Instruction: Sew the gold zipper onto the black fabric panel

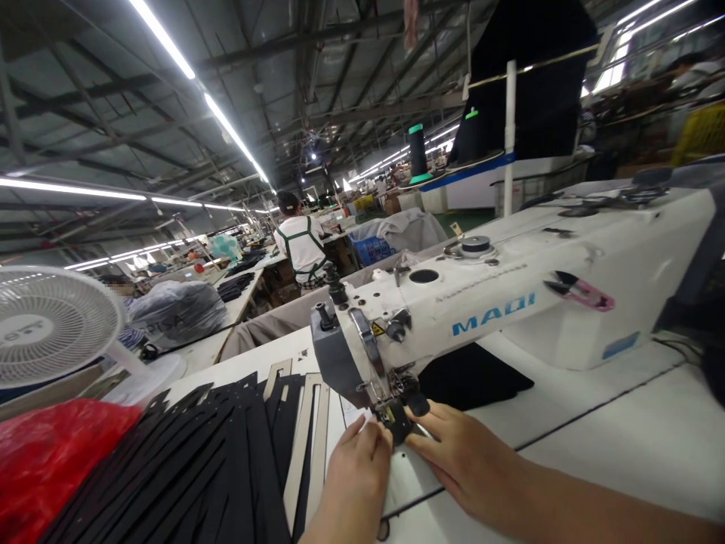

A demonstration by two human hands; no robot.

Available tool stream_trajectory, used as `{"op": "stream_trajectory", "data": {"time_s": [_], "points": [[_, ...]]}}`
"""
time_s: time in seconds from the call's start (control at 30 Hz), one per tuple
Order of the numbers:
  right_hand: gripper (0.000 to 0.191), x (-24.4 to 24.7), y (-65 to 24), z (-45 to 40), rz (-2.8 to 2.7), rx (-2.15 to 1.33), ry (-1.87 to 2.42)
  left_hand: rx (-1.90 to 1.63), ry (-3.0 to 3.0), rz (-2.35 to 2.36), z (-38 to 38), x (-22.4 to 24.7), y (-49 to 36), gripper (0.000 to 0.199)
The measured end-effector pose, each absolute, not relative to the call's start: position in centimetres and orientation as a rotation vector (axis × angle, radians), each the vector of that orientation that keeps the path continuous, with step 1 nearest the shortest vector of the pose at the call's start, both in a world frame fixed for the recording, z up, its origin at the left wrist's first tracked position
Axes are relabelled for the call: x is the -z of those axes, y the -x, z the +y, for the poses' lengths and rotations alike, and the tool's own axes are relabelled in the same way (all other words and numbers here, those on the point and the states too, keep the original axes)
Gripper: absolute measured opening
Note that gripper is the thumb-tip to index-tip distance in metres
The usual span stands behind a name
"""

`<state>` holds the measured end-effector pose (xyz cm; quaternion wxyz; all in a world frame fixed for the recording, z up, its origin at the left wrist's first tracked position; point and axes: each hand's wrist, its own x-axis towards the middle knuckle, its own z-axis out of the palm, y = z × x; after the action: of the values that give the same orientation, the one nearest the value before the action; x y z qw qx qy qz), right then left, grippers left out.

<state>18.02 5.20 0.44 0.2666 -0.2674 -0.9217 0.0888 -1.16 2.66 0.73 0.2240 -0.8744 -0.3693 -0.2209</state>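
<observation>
White MAQI industrial sewing machine [487, 302] at my 1 o'clock on a white sewing table [572, 423]. Long matte black fabric strips [186, 468] are stacked at 10 o'clock, beside a crumpled red plastic bag [50, 468] at 9. Small black fabric piece [399, 421] sits under the presser foot at 12. My left hand [356, 468] has its fingers bunched at the piece's near edge; can't tell if pinched. My right hand [464, 453] has its fingers slightly spread, tips touching the piece, not clamped.
</observation>
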Motion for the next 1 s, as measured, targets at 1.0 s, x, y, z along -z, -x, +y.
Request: {"op": "stream_trajectory", "data": {"time_s": [1.0], "points": [[0.015,1.0,-16.1,6.8,-2.354,-0.070,0.688,0.706,2.488,-1.243,2.9,-1.2,0.9,0.015]]}}
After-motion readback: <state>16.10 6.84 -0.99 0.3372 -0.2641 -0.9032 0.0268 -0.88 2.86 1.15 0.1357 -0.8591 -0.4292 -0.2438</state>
